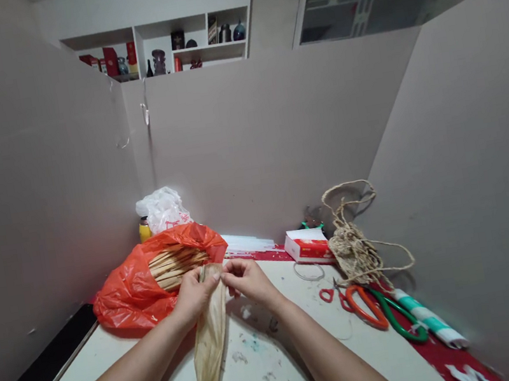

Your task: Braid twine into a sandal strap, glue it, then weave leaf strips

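Note:
A long, pale tan dried leaf, like a corn husk (211, 345), hangs from my two hands over the white board, its narrow end pointing toward me. My left hand (197, 295) is closed on the husk's upper left edge, thumb on top. My right hand (249, 281) pinches the upper right edge between thumb and fingers. Just behind my left hand lies an open red plastic bag (129, 287) with a bundle of thin tan strips (174, 266) inside.
A stained white board (263, 369) lies on a red cloth. To the right are orange-handled scissors (367, 308), green-handled scissors (400, 315), coiled rope (354, 252), a red-and-white box (309, 246) and a green-white roll (432, 320). A black phone (55, 354) lies left. Grey panels enclose the table.

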{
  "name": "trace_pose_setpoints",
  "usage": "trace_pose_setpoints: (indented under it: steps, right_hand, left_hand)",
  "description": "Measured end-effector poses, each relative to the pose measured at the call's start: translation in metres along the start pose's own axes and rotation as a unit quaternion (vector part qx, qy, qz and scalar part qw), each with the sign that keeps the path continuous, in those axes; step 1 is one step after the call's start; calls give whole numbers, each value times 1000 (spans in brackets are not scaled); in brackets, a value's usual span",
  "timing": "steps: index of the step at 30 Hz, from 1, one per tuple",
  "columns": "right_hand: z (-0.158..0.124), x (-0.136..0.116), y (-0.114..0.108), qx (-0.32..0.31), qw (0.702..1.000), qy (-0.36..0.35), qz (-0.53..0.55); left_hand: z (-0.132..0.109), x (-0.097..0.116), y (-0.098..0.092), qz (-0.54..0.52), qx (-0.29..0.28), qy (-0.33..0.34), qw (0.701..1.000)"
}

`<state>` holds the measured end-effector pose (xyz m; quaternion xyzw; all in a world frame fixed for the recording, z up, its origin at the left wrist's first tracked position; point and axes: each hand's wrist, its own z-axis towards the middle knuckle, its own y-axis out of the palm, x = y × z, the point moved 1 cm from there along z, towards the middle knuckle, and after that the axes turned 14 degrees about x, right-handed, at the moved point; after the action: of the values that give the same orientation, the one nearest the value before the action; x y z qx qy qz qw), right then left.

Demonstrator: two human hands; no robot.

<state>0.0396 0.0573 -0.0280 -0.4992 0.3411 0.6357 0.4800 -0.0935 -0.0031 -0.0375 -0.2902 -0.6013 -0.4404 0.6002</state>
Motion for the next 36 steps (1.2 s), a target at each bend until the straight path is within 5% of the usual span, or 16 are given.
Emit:
trace_pose_setpoints:
  steps: [26, 31, 36]
  right_hand:
    - [4, 3, -1, 9, 1000, 0, -19]
    - [16, 14, -13, 105, 993, 48, 6]
    - [36, 17, -54, 249, 958, 114, 86]
  left_hand:
    - [-5, 3, 2, -26, -53, -20, 998]
    - [-8, 15, 5, -84, -42, -56, 994]
    - [-9, 40, 1, -140, -19, -87, 986]
